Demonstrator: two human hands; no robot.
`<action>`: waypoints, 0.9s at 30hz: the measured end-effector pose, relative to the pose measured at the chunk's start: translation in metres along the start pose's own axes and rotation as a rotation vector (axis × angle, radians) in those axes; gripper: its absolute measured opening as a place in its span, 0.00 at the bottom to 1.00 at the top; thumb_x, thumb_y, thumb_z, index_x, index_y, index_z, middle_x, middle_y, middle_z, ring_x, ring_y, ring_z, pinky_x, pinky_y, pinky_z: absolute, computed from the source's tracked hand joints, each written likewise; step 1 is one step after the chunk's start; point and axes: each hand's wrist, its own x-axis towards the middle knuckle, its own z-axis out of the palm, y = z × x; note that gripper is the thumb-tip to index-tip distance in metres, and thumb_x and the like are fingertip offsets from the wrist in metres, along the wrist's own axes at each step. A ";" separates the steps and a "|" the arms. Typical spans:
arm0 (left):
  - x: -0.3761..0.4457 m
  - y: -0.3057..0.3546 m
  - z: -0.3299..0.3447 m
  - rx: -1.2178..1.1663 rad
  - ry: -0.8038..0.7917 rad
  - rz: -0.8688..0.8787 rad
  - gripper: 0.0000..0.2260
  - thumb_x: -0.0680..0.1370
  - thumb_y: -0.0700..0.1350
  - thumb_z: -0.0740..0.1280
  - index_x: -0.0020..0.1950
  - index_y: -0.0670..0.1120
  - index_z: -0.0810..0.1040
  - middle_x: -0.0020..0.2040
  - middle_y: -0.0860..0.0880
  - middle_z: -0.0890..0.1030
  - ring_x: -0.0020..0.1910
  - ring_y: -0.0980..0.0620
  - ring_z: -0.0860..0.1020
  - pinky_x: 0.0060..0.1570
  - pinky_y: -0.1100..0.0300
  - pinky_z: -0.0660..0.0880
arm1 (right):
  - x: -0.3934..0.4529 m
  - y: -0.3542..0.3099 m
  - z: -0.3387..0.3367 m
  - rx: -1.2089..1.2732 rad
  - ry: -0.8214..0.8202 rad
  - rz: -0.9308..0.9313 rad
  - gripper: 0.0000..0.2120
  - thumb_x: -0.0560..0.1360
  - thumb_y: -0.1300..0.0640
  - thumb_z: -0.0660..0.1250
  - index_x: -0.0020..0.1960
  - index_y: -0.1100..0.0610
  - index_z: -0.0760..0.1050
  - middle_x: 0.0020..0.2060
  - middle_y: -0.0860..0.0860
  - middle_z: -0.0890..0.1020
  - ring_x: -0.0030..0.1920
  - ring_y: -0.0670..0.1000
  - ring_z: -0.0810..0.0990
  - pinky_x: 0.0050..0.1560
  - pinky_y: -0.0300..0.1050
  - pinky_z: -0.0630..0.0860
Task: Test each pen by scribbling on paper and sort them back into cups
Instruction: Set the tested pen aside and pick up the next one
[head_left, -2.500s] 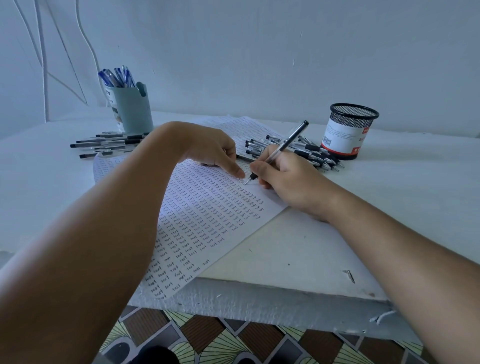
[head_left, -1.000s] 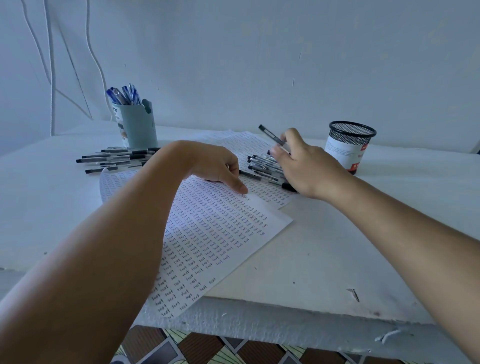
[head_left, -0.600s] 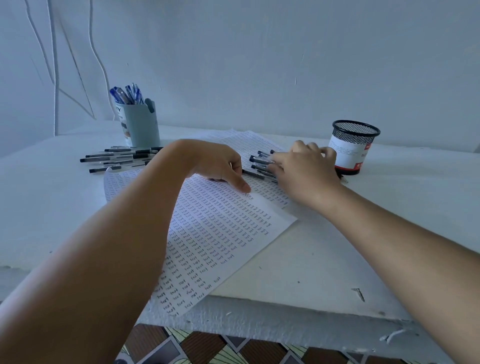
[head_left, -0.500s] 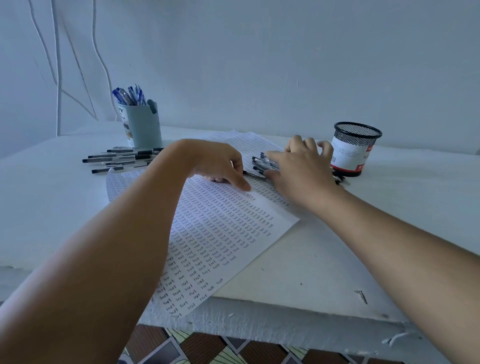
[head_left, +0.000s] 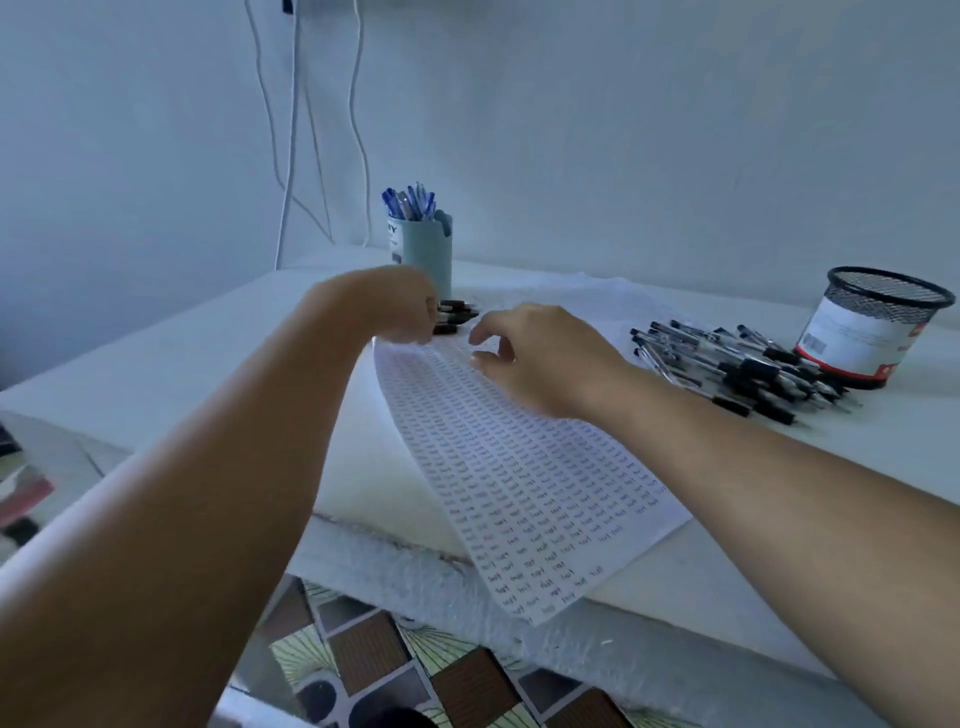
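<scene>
Right hand (head_left: 545, 358) has left the right pen pile (head_left: 743, 369), seemingly empty.

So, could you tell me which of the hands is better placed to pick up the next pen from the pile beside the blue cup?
Probably the left hand: it touches that pen pile. The right hand hovers empty over the paper.
</scene>
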 end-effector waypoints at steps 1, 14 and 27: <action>-0.002 -0.007 0.005 -0.028 0.016 -0.009 0.07 0.78 0.41 0.68 0.55 0.43 0.81 0.52 0.46 0.82 0.52 0.45 0.79 0.54 0.52 0.78 | 0.004 -0.006 0.005 0.012 -0.007 -0.005 0.16 0.83 0.43 0.63 0.68 0.46 0.77 0.56 0.47 0.79 0.58 0.52 0.78 0.59 0.51 0.76; -0.002 -0.042 0.025 -0.151 0.264 0.018 0.06 0.76 0.38 0.70 0.49 0.48 0.83 0.45 0.52 0.80 0.48 0.50 0.77 0.41 0.60 0.70 | 0.011 -0.014 0.026 0.067 0.022 0.052 0.18 0.82 0.41 0.65 0.69 0.46 0.74 0.46 0.44 0.81 0.48 0.48 0.78 0.48 0.45 0.71; -0.006 -0.035 0.020 -0.041 0.293 0.018 0.05 0.81 0.40 0.63 0.48 0.45 0.78 0.46 0.45 0.81 0.44 0.46 0.78 0.43 0.54 0.75 | 0.002 -0.011 0.022 0.175 0.088 0.020 0.23 0.82 0.46 0.68 0.74 0.47 0.69 0.46 0.45 0.79 0.46 0.46 0.79 0.47 0.46 0.76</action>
